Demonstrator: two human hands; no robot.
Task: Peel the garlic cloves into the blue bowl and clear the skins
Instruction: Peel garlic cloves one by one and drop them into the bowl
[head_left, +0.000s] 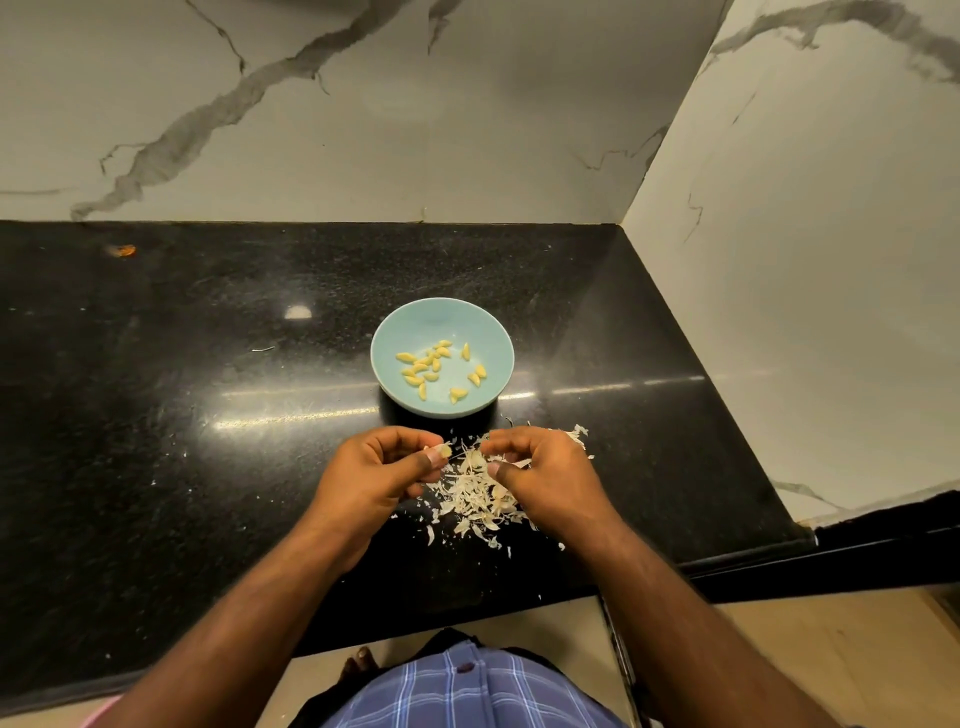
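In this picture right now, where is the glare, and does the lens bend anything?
Head view: glare lies as a bright spot and streaks on the black counter left of the blue bowl; the wide lens tilts the marble walls and curves the counter edge; the garlic skins between left hand and right hand stay sharp.

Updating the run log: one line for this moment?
step: peeling | left hand: pinching garlic clove | right hand: pulling skin | round blue bowl: peeled cloves
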